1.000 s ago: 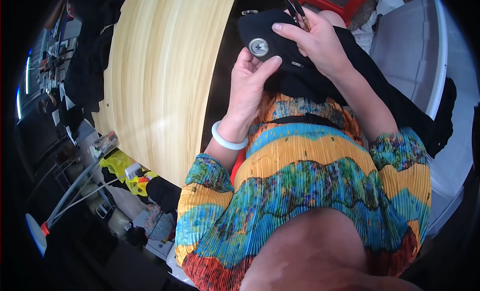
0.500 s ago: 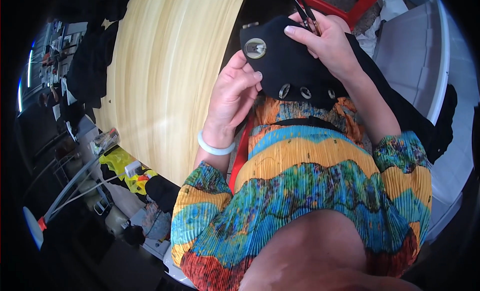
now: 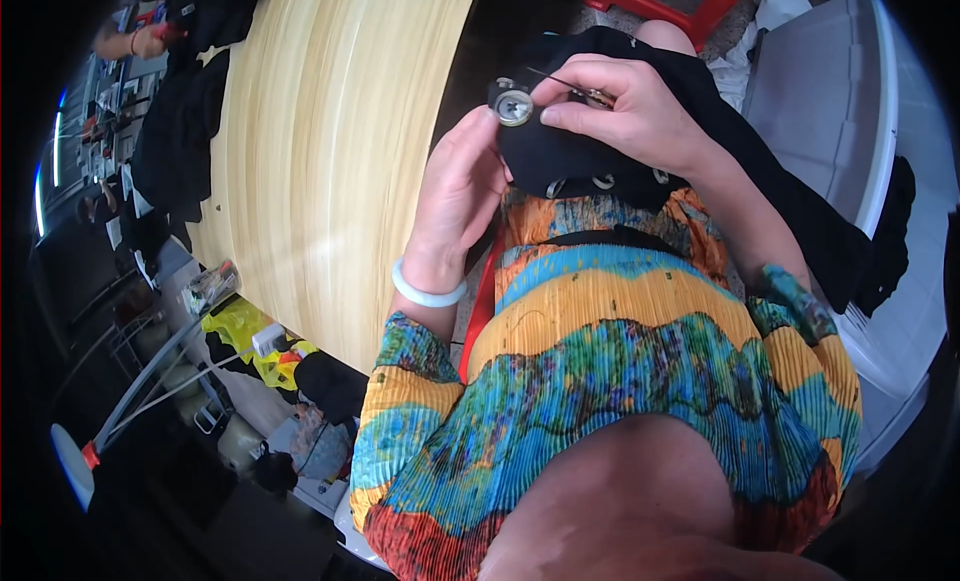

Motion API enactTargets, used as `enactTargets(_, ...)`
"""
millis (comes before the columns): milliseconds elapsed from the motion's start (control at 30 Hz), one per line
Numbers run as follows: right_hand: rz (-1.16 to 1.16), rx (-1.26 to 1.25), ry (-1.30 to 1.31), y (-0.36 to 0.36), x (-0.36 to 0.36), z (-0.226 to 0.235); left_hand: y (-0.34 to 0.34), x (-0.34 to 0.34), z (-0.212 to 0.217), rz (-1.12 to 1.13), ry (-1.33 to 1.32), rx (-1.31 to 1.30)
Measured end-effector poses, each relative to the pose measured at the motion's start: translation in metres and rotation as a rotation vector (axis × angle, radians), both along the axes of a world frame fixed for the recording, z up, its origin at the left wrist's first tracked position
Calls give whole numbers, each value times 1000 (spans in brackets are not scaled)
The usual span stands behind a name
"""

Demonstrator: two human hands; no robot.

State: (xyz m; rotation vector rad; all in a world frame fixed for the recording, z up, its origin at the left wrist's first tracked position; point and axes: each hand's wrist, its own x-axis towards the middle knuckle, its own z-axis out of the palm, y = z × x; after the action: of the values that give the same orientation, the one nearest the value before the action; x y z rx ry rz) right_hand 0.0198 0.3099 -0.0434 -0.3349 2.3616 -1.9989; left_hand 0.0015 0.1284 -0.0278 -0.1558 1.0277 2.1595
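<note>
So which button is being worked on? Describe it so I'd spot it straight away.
Start at the pale wooden table, then move right to the black garment held in the lap. At its top edge, between the left hand and right hand, sits the button: large, silvery and facing up, unlike the smaller ones lower down.

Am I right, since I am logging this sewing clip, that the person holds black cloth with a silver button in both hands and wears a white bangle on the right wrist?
Not quite. In the head view the white bangle sits on the left wrist, not the right. The rest holds: the left hand and right hand both hold the black cloth with the silver button.
</note>
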Motion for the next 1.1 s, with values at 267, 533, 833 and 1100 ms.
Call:
enactTargets(267, 44, -23, -80, -2, 0, -4, -4, 0, -5, -58, 58, -115)
enactTargets(533, -205, 205, 308, 13, -2, 21, -14, 3, -16, -121, 241, -74)
enactTargets(833, -92, -143, -67, 7, 43, 29, -4, 7, -10, -19, 362, -59)
enactTargets(1100, -88, -114, -90, -2, 44, 22, -2, 12, -8, 36, 384, -88)
